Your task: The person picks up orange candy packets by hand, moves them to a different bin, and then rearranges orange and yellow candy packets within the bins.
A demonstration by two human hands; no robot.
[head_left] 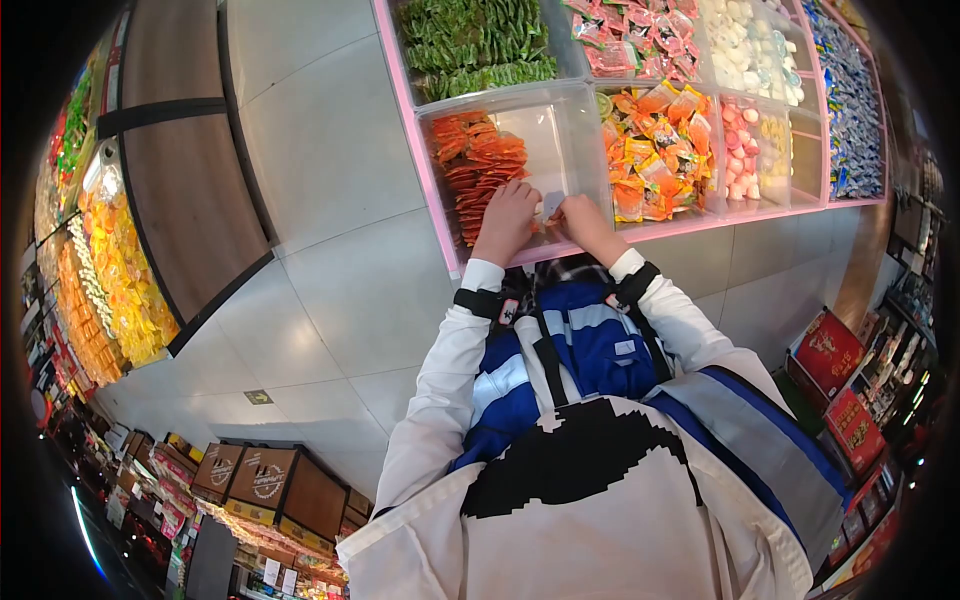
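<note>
My left hand (508, 218) rests on the front of the red-orange packets (478, 165), which stand in rows along the left side of a clear compartment (567, 160). Its fingers bend over the packets; whether one is gripped is not clear. Just to the right, my right hand (588, 222) is in the front of the same compartment, its fingers pinched near a small whitish piece (552, 204). What those fingertips hold is too small to make out. Bare compartment bottom shows behind my right hand.
Neighbouring compartments hold green packets (480, 45), orange packets (657, 150), pink packets (640, 35), white sweets (745, 50) and blue packets (850, 110). A pink edge (680, 228) runs along the display's front. Brown-topped shelving (185, 200) stands at left, across the tiled floor (340, 180).
</note>
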